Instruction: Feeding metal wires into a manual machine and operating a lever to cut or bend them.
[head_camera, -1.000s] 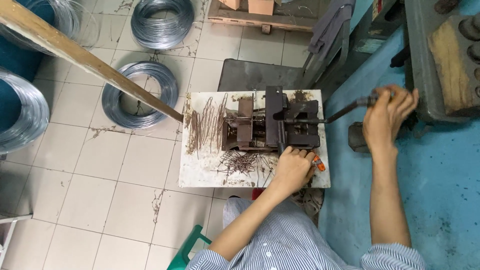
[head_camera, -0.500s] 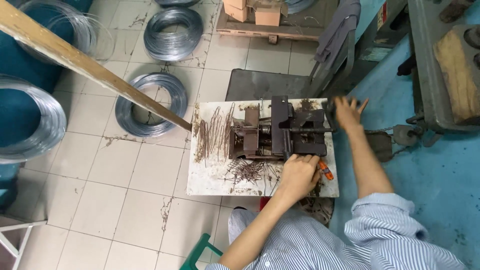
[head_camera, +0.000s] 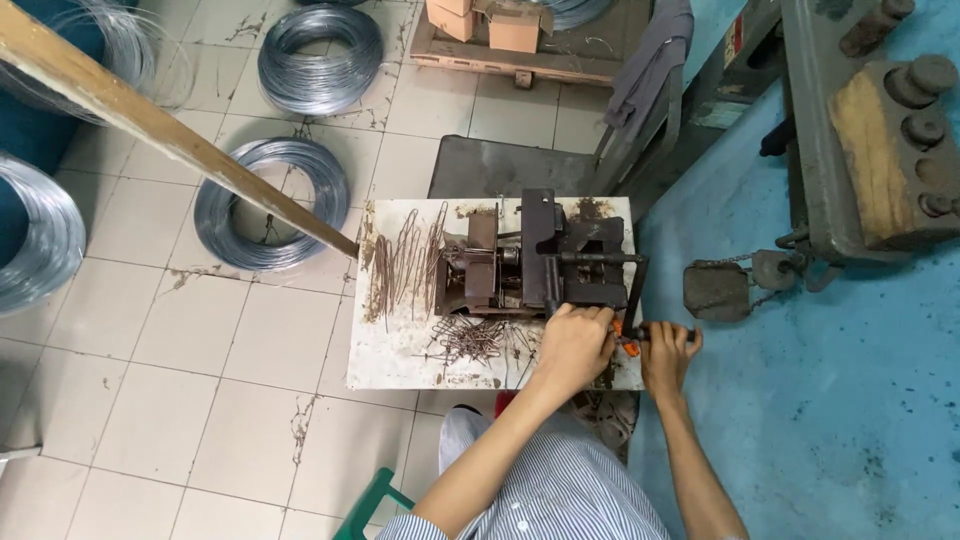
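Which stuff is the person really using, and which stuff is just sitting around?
Using: left hand on the bending machine; right hand on its crank handle; bent wires.
Sitting around: wire coils, cardboard boxes, grey cloth.

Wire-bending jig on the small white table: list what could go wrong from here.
1. The left hand rests against the front edge of the dark metal jig while the right hand holds the crank handle; fingers could be pinched if it swings.
2. Bent wire pieces lie loose beside the left hand; their ends may scratch or snag it.
3. The wooden pole slants to the white table edge; a knock might shift it.
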